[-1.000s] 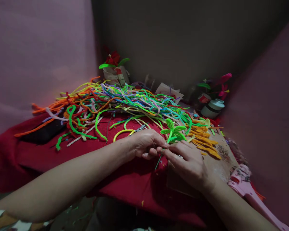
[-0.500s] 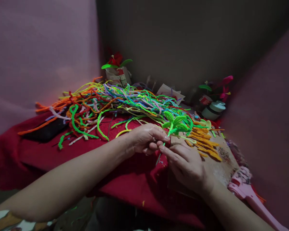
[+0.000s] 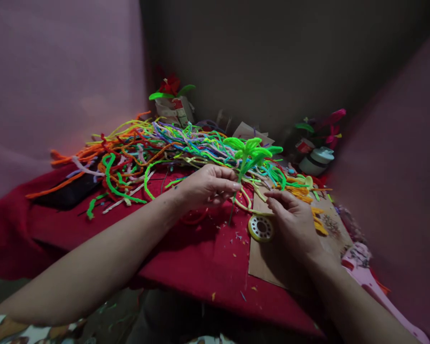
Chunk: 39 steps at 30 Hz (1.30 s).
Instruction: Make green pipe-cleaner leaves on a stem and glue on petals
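My left hand [image 3: 218,187] pinches the thin stem of a bright green pipe-cleaner flower [image 3: 250,149] between thumb and fingers. Its looped petals stand upright above my fingertips, and the dark end of the stem pokes out below. My right hand [image 3: 295,217] is apart from the flower, to its right over the cardboard. Its thumb and index finger are drawn together; whether something thin is between them I cannot make out. Just left of this hand lies a yellow-rimmed spool [image 3: 261,228] with a ring of holes.
A heap of coloured pipe cleaners [image 3: 197,143] spreads across the red cloth [image 3: 186,258]. Orange pipe-cleaner pieces [image 3: 318,222] lie on the cardboard [image 3: 265,267]. A pink tool [image 3: 376,286] is at right, a pale jar [image 3: 317,161] behind, and a red flower [image 3: 170,86] at the back.
My left hand has lifted the green flower up and slightly left. My right hand has let go of its stem and moved right, uncovering the spool.
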Tool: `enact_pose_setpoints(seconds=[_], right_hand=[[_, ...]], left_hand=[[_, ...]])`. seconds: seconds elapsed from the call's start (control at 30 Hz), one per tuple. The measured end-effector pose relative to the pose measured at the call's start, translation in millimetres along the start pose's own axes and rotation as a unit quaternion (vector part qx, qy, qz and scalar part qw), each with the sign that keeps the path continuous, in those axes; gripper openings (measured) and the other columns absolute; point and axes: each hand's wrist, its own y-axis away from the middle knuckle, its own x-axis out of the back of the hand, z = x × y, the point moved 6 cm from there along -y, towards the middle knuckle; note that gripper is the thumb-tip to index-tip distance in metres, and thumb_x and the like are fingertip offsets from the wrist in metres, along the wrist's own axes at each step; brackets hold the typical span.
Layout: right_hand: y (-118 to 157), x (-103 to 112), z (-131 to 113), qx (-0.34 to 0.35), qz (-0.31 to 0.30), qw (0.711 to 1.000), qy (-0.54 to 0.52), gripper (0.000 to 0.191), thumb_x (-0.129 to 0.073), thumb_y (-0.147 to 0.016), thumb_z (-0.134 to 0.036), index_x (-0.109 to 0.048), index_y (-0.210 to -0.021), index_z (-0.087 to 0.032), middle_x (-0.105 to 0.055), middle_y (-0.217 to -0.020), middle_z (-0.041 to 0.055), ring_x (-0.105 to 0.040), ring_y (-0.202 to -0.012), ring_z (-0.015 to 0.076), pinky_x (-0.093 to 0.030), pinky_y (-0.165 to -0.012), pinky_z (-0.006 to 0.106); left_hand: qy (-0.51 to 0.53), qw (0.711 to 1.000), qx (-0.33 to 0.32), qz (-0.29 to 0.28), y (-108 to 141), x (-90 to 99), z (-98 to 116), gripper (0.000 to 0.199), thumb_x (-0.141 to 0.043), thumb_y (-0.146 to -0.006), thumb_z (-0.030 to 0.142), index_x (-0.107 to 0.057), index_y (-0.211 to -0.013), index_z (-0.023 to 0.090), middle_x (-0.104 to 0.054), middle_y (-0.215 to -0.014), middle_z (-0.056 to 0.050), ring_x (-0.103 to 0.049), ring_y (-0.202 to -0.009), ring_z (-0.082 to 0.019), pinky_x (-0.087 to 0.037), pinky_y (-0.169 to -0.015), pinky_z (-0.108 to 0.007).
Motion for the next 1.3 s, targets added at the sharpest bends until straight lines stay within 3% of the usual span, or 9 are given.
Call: enact_pose_setpoints(seconds=[0.17,0.27,0.43,0.63,0.73,0.83,0.9,1.03,1.3], right_hand=[[3,-3,3,-0.082,-0.025,0.992,-0.098,0.019,-0.063,-0.073,-0.033,-0.068,-0.082,-0.017,-0.067,-0.074,0.004,-0.06,-0.067,0.0171,-0.045,-0.06,0.03],[11,-14,-7,-0.111,-0.086,0.973,-0.183,0.023,-0.066,-0.072,-0.036,-0.07,-0.085,-0.018,-0.07,-0.076,0.0043,-0.061,-0.069,0.0175,-0.046,-0.062,0.029],[22,-32,-22,-0.146,-0.212,0.922,-0.291,0.022,-0.065,-0.075,-0.033,-0.071,-0.09,-0.018,-0.069,-0.071,0.0019,-0.06,-0.063,0.0131,-0.045,-0.06,0.024],[18,-28,-22,-0.143,-0.195,0.92,-0.308,0.019,-0.062,-0.078,-0.034,-0.07,-0.079,-0.017,-0.065,-0.058,0.0005,-0.055,-0.05,0.0097,-0.039,-0.052,0.021],[16,-25,-17,-0.146,-0.179,0.929,-0.289,0.025,-0.061,-0.079,-0.036,-0.068,-0.069,-0.014,-0.065,-0.058,0.002,-0.052,-0.05,0.0091,-0.037,-0.051,0.021],[16,-25,-15,-0.163,-0.17,0.93,-0.284,0.029,-0.061,-0.079,-0.039,-0.065,-0.065,-0.014,-0.064,-0.058,0.0025,-0.049,-0.048,0.0085,-0.035,-0.049,0.021],[17,-26,-16,-0.167,-0.175,0.927,-0.288,0.029,-0.061,-0.078,-0.039,-0.064,-0.063,-0.014,-0.062,-0.056,0.002,-0.048,-0.047,0.0083,-0.034,-0.048,0.021],[18,-29,-16,-0.167,-0.175,0.929,-0.28,0.025,-0.065,-0.073,-0.037,-0.064,-0.063,-0.014,-0.059,-0.051,-0.0005,-0.045,-0.044,0.0069,-0.032,-0.046,0.021],[21,-32,-19,-0.15,-0.2,0.921,-0.3,0.029,-0.061,-0.076,-0.037,-0.061,-0.058,-0.014,-0.057,-0.047,-0.0003,-0.044,-0.041,0.0067,-0.03,-0.043,0.02]], left_hand=[[-0.037,0.996,-0.06,0.045,1,-2.1,4,0.017,-0.064,-0.07,0.023,-0.052,-0.062,0.015,-0.043,-0.046,0.007,-0.033,-0.036,-0.003,-0.023,-0.038,-0.018],[-0.061,0.989,-0.108,0.079,3,-9.1,9,0.015,-0.065,-0.069,0.025,-0.057,-0.062,0.014,-0.046,-0.05,0.005,-0.037,-0.043,-0.004,-0.028,-0.043,-0.019],[-0.104,0.987,-0.115,0.04,-3,-31.8,13,0.011,-0.066,-0.067,0.022,-0.066,-0.064,0.012,-0.054,-0.058,0.002,-0.044,-0.053,-0.007,-0.035,-0.052,-0.02],[-0.081,0.988,-0.132,0.015,-10,-43.8,15,0.006,-0.067,-0.067,0.019,-0.068,-0.068,0.013,-0.062,-0.066,0.0,-0.055,-0.062,-0.01,-0.043,-0.061,-0.023],[-0.04,0.984,-0.158,0.066,-10,-39.6,17,0.009,-0.068,-0.068,0.019,-0.067,-0.075,0.014,-0.061,-0.066,0.001,-0.054,-0.061,-0.01,-0.044,-0.059,-0.023],[-0.009,0.961,-0.234,0.148,-5,-32.7,25,0.017,-0.069,-0.067,0.017,-0.063,-0.083,0.016,-0.059,-0.071,0.003,-0.053,-0.065,-0.009,-0.044,-0.062,-0.021],[0.018,0.954,-0.258,0.151,-4,-33.8,29,0.022,-0.072,-0.065,0.016,-0.061,-0.084,0.017,-0.056,-0.07,0.004,-0.051,-0.064,-0.008,-0.042,-0.061,-0.02],[0.066,0.964,-0.224,0.13,-11,-40.0,24,0.023,-0.076,-0.061,0.02,-0.057,-0.073,0.015,-0.048,-0.06,0.006,-0.042,-0.054,-0.006,-0.036,-0.051,-0.019],[0.06,0.936,-0.297,0.177,-12,-40.0,19,0.032,-0.078,-0.059,0.016,-0.056,-0.082,0.018,-0.052,-0.073,0.004,-0.047,-0.066,-0.009,-0.039,-0.061,-0.021]])
